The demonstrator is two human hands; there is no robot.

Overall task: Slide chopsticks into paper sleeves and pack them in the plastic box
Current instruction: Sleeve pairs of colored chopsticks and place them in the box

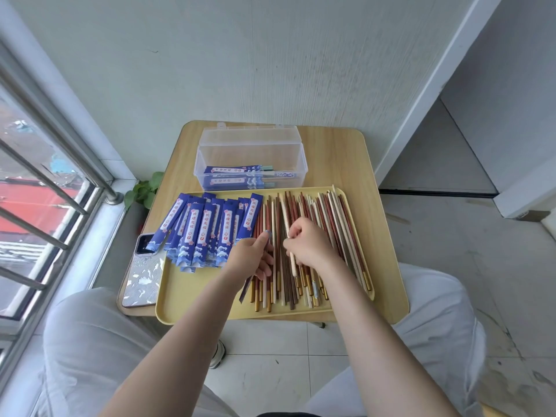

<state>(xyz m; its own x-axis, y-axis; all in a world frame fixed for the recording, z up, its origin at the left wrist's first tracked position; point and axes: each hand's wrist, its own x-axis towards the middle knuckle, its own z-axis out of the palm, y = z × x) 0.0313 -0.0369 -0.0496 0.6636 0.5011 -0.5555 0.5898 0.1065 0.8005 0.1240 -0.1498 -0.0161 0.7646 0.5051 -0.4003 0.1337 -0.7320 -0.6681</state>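
Single head-worn wide-angle view, looking forward and steeply down, close over a tray (192, 308) on a small table (373, 164)

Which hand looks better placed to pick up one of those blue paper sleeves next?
Probably the left hand: it lies right beside the blue paper sleeves on the tray's left side, while the right hand already pinches a pale chopstick over the loose pile.

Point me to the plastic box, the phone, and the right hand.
plastic box (249, 159): head view, on its clear front wall.
phone (141, 279): head view, on the patterned back of its case.
right hand (307, 243): head view, on the back of the hand.
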